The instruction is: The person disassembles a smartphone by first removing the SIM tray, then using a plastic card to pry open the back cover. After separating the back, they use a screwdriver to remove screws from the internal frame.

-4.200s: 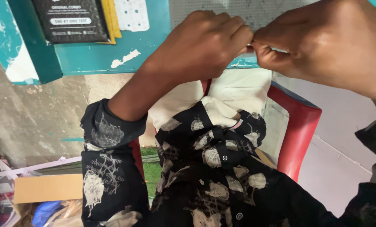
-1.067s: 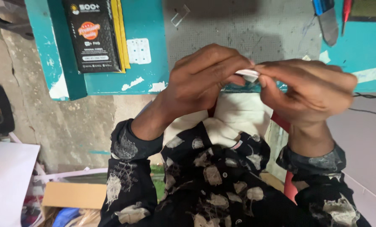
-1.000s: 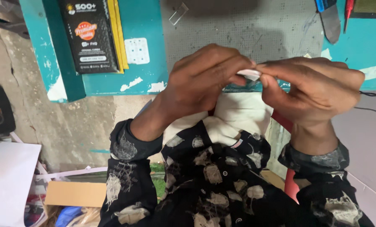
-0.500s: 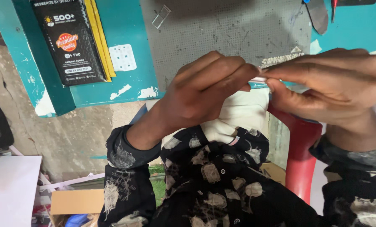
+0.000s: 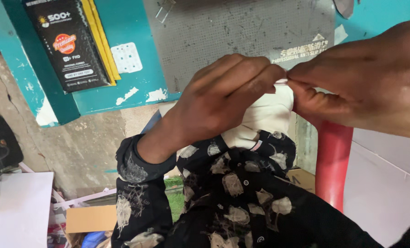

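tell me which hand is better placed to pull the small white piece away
Right, probably. The right hand pinches the small white piece at its fingertips with open space behind it on that side. The left hand also grips it, but curls over the lap, better suited to steadying.

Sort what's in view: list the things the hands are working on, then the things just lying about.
In hand:
- small white piece, pinched between left hand and right hand

Lying about:
- grey perforated mat on the teal table
- black retail packet
- small white gridded card
- red chair
- cardboard box
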